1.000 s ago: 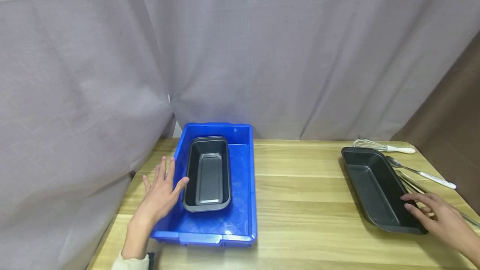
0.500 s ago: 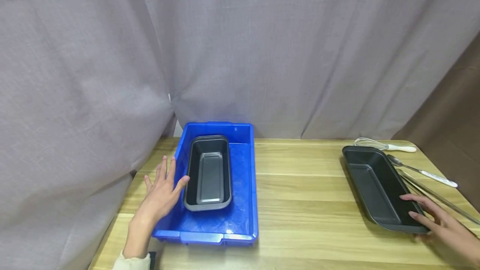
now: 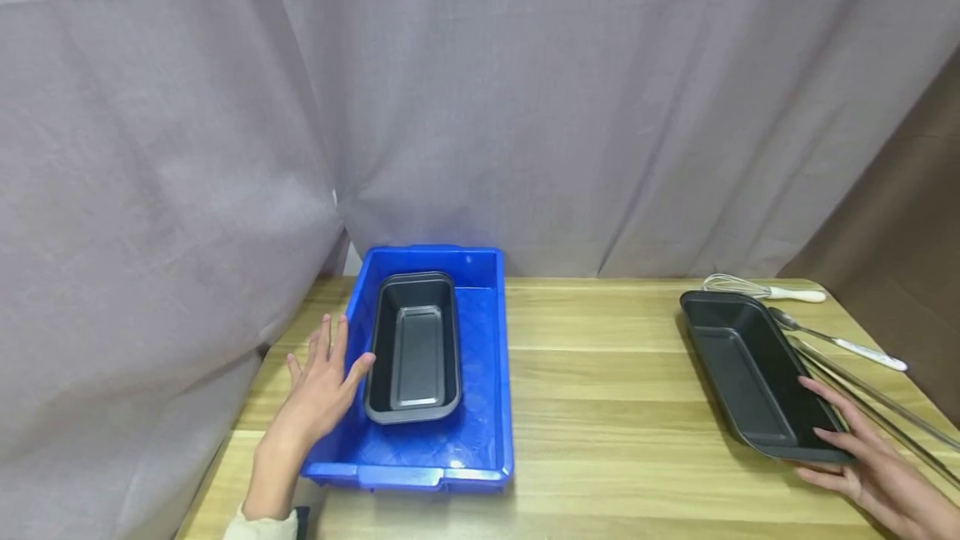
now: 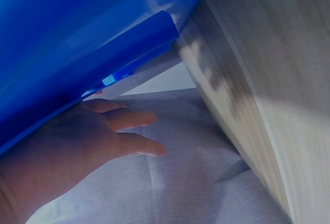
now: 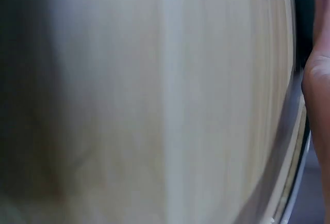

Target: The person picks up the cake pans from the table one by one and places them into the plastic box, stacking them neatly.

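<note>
A dark loaf pan [image 3: 731, 373] lies tilted across the right part of the table. My right hand [image 3: 873, 461] grips its near right corner, with fingers over the inside and one digit beneath the near rim. In the right wrist view only a strip of that hand [image 5: 320, 79] shows at the edge. Inside a blue plastic bin [image 3: 480, 440] sits another dark loaf pan [image 3: 420, 357], its far rim looking doubled. My left hand [image 3: 318, 394] rests at the bin's left wall, fingers spread; the left wrist view shows it along the bin's outer side.
Beyond the right pan lie a whisk [image 3: 795, 295] with a white handle and a spoon [image 3: 870, 352] with a patterned white handle. Long thin metal pieces [image 3: 885, 398] stretch past my right hand. A grey curtain [image 3: 480, 107] hangs behind the wooden table [image 3: 600, 407].
My right hand has shifted lower around the pan's near corner, and a digit now shows under the rim. The left hand stays at the bin. Both pans look nearly unmoved.
</note>
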The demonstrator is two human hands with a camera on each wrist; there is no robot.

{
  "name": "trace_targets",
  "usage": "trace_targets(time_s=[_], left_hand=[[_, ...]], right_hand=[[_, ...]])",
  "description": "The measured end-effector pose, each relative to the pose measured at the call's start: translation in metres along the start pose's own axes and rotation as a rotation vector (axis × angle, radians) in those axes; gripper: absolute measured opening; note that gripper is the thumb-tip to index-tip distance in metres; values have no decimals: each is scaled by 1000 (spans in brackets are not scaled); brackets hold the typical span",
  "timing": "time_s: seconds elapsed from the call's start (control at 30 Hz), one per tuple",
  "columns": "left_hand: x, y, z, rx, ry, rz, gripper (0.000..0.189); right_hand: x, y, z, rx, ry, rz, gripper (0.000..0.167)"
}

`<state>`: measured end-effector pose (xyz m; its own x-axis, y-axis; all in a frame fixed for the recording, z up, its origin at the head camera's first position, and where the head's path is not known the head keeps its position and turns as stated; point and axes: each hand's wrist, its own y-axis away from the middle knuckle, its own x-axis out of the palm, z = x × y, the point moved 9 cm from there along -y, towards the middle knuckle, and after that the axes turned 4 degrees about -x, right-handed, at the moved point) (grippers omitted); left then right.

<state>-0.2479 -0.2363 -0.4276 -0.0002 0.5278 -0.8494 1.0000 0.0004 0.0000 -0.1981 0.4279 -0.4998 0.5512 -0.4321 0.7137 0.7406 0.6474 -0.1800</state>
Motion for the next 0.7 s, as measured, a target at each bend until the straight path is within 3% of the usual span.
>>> trace_targets(time_s=[0.13,0.47,0.6,0.7], left_hand=[[-1,0,0,3,1,-8,82],[2,0,0,-5,7,9,81],[1,-1,0,-2,14,8,81],[1,-1,0,-3,11,10,81]], right_hand=[[10,-8,-8,-21,-150,74,91],[43,-25,-32,-12,-311,155,88],[54,-33,-34,-61,-269,170,84],[55,-37,-34,-139,-49,106,78]])
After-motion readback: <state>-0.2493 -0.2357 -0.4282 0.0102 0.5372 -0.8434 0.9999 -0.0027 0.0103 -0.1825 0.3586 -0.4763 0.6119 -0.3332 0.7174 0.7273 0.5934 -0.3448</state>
